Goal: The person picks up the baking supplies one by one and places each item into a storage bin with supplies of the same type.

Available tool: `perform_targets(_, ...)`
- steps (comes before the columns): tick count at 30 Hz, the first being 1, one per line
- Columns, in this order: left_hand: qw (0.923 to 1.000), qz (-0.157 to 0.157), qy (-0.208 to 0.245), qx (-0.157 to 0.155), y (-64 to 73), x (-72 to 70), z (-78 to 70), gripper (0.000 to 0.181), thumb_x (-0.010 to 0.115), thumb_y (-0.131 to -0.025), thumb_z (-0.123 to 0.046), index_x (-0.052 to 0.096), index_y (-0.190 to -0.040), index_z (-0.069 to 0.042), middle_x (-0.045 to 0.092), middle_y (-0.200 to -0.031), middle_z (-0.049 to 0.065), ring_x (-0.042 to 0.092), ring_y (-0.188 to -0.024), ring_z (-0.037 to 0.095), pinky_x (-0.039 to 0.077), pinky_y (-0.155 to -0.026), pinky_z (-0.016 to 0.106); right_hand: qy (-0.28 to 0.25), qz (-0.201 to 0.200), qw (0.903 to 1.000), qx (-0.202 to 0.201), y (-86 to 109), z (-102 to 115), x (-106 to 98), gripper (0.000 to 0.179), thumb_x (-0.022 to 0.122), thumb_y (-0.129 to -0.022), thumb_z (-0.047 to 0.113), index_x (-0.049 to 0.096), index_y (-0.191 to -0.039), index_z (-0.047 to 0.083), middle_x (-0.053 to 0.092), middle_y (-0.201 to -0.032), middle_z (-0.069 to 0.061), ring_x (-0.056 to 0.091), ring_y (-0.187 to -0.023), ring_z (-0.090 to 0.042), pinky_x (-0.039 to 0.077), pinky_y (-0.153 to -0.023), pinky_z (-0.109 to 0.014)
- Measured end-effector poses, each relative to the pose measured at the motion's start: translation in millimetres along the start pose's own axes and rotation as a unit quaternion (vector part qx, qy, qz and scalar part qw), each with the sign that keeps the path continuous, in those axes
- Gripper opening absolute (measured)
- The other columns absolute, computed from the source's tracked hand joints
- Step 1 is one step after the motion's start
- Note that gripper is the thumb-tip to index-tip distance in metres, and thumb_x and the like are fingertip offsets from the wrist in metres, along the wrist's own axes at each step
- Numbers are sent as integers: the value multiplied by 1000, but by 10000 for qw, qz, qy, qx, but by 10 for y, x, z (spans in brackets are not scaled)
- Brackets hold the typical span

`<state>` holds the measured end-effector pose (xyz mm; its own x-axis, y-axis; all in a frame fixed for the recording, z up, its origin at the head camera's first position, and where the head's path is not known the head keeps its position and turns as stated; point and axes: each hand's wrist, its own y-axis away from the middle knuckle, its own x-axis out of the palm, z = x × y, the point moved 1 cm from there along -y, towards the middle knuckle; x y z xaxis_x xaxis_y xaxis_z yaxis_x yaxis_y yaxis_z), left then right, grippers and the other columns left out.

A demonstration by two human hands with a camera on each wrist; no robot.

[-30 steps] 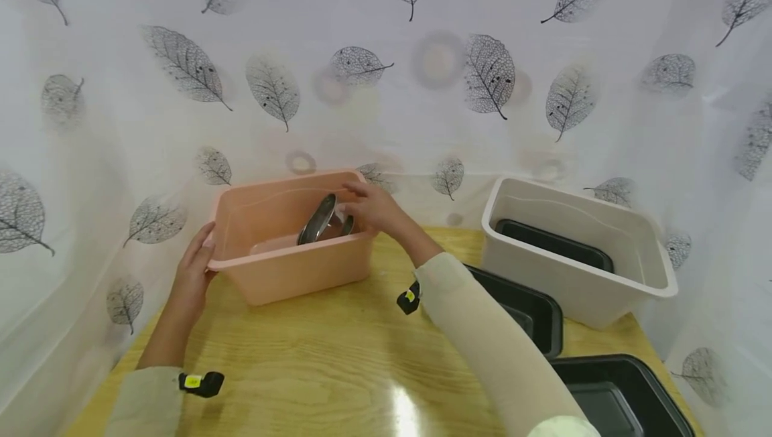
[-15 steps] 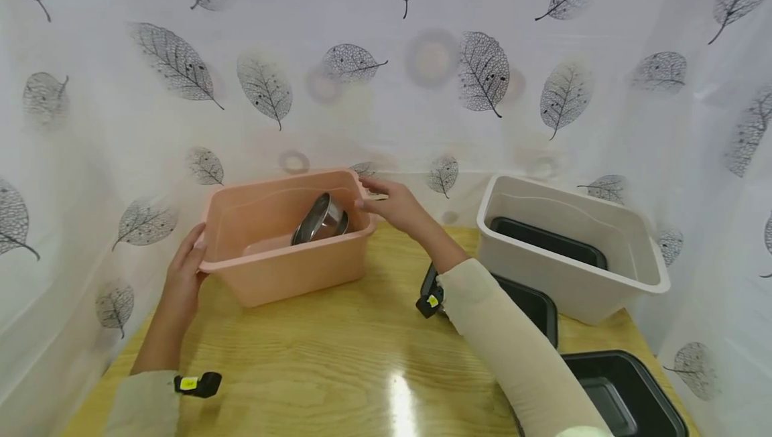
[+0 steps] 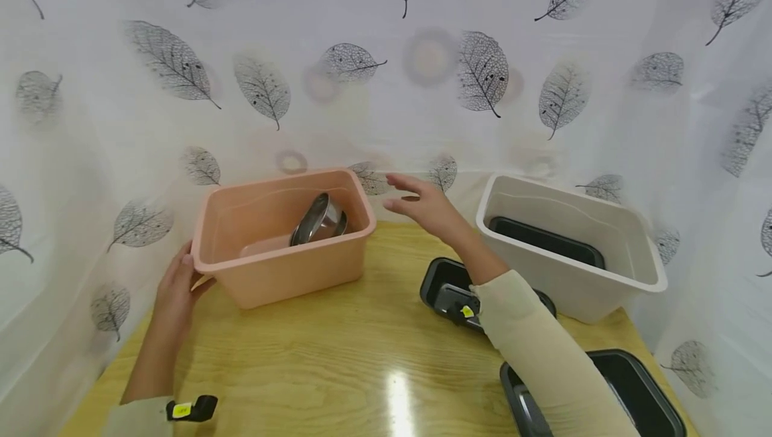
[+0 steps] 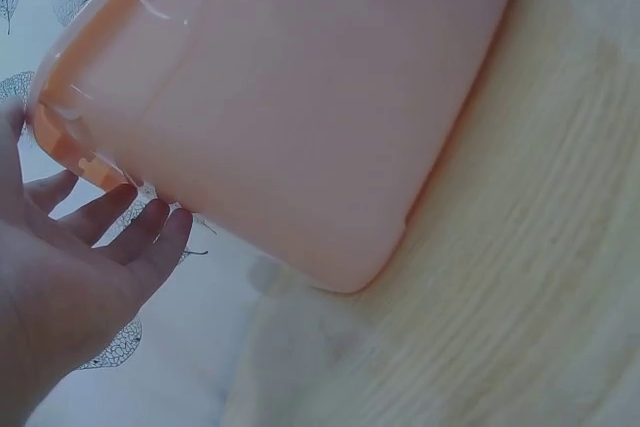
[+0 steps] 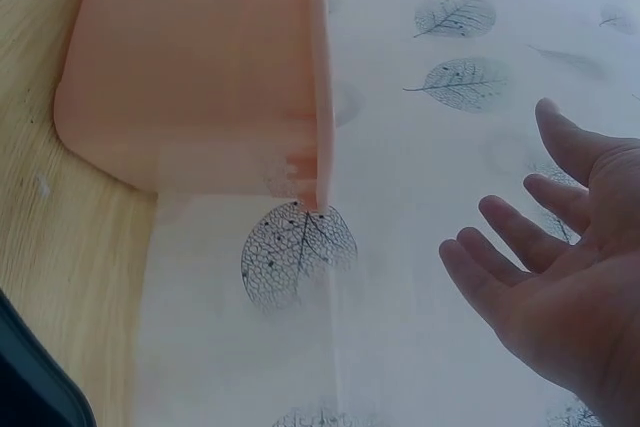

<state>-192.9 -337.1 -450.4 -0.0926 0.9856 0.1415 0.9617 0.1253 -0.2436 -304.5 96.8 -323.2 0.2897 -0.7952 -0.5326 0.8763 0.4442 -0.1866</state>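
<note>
A pink plastic bin point(image 3: 295, 269) stands at the back left of the table. Inside it, metal bowls point(image 3: 319, 219) lean tilted at the right end. My left hand point(image 3: 175, 289) is at the bin's left end; in the left wrist view its spread fingers point(image 4: 150, 247) lie right by the rim's corner. My right hand point(image 3: 431, 209) hovers to the right of the bin, thumb and fingers apart, holding nothing. In the right wrist view that hand point(image 5: 560, 267) shows loose, slightly bent fingers, with a gap between them and the bin's rim point(image 5: 325, 77).
A beige bin point(image 3: 567, 283) at the back right holds a black pan point(image 3: 545, 242). In front of it lies a black baking pan point(image 3: 440, 283), partly behind my right sleeve. Another black pan point(image 3: 639, 383) lies at the front right. A leaf-print curtain point(image 3: 386, 122) hangs behind.
My right hand has come out of the pink bin, leaving the metal bowls there, and moved right, away from the rim. The left hand stays at the bin's left end, its fingers looser.
</note>
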Motion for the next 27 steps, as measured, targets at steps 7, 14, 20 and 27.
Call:
perform_targets(7,9999,26,-149,-27,193,82,63,56,31,-112,-29,21,-161,-5,54,-134,-13,57,-118,-2,53,-91,17,-26,-138,9999,20,195,-43,-193,66,68,-97,38,43,-155,19,49,-154,-4,44,-142,-26,41,-114,-43)
perform_targets(14,9960,-209,-577,-652,417,158,147,64,36,-111,-31,9,-161,-2,34,-157,17,54,-118,-6,51,-92,13,-106,-292,9993,219,390,-146,-403,66,68,-97,38,40,-156,25,47,-155,-3,41,-144,-24,35,-118,-45)
perform_targets(20,9898,-211,-1038,-955,598,227,243,68,37,-110,-34,8,-160,2,36,-158,19,55,-114,-10,50,-90,11,-85,-471,9980,409,590,-283,-611,70,66,-98,41,34,-158,25,38,-161,-5,35,-148,-27,32,-119,-49)
perform_targets(27,9908,30,-1110,-767,732,480,349,60,39,-111,-29,23,-157,6,56,-132,-22,58,-111,-7,53,-90,15,234,-697,9943,778,895,-408,-869,73,63,-98,48,29,-160,28,32,-164,-5,34,-148,-37,35,-114,-60)
